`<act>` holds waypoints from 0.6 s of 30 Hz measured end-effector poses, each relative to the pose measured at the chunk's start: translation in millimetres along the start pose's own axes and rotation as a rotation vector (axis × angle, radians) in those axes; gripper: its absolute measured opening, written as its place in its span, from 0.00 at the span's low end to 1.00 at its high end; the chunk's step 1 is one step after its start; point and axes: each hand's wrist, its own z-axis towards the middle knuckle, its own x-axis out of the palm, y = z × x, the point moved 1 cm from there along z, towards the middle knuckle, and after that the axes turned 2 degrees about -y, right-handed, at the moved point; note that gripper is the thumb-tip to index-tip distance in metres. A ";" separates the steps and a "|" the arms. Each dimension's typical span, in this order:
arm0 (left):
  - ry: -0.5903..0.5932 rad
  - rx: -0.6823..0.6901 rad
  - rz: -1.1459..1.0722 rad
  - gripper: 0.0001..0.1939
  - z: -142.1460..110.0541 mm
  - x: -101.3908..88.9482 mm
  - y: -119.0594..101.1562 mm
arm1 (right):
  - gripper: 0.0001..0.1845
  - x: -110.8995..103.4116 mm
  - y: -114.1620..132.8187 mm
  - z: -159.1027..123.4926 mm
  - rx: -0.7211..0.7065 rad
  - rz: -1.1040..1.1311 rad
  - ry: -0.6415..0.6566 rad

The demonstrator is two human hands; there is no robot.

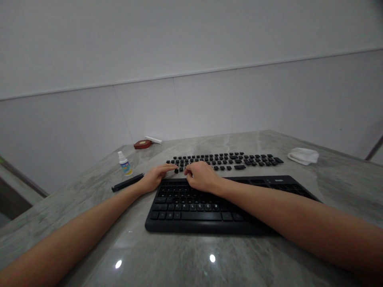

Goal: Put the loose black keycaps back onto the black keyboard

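Observation:
A black keyboard lies on the grey marble table in front of me. Beyond it, several loose black keycaps are laid out in rows. My left hand rests at the keyboard's far left corner, fingers stretched flat toward the left end of the keycap rows. My right hand hovers over the keyboard's top edge with its fingers curled and pinched near a keycap; what they hold is too small to make out.
A black pen-like tool lies left of my left hand. A small white spray bottle stands behind it. A red-brown dish and a white strip sit by the wall. A folded white cloth lies at the right.

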 end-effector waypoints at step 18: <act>-0.078 -0.129 -0.021 0.20 -1.5 -1.6 -1.6 | 0.15 -0.6 2.0 -0.2 0.001 -0.019 0.022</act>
